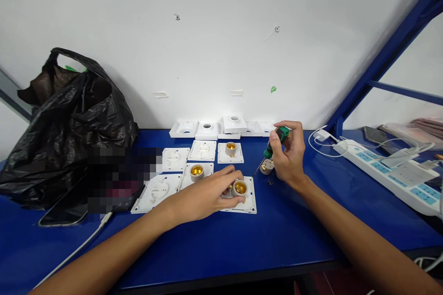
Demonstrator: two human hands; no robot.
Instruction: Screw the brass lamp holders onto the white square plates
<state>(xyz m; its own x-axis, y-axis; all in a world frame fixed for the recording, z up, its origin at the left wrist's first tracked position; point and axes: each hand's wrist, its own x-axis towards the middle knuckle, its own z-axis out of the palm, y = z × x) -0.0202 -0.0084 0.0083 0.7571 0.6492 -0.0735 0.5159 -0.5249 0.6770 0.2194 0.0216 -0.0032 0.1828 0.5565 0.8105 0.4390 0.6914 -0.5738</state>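
Note:
My left hand (pixel 207 193) rests on a white square plate (pixel 249 200) and pinches the brass-lined lamp socket (pixel 239 188) sitting on it. My right hand (pixel 290 154) holds a green-handled screwdriver (pixel 275 140) upright, its thin shaft slanting down to the blue table near a loose socket part (pixel 266 166). More white plates lie just behind, two of them carrying sockets (pixel 197 171) (pixel 230 148).
A row of white covers (pixel 207 129) lines the wall. A black plastic bag (pixel 65 120) and a phone (pixel 64 214) with a cable sit at left. A white power strip (pixel 387 170) with plugs lies at right, beside a blue frame post (pixel 377 69).

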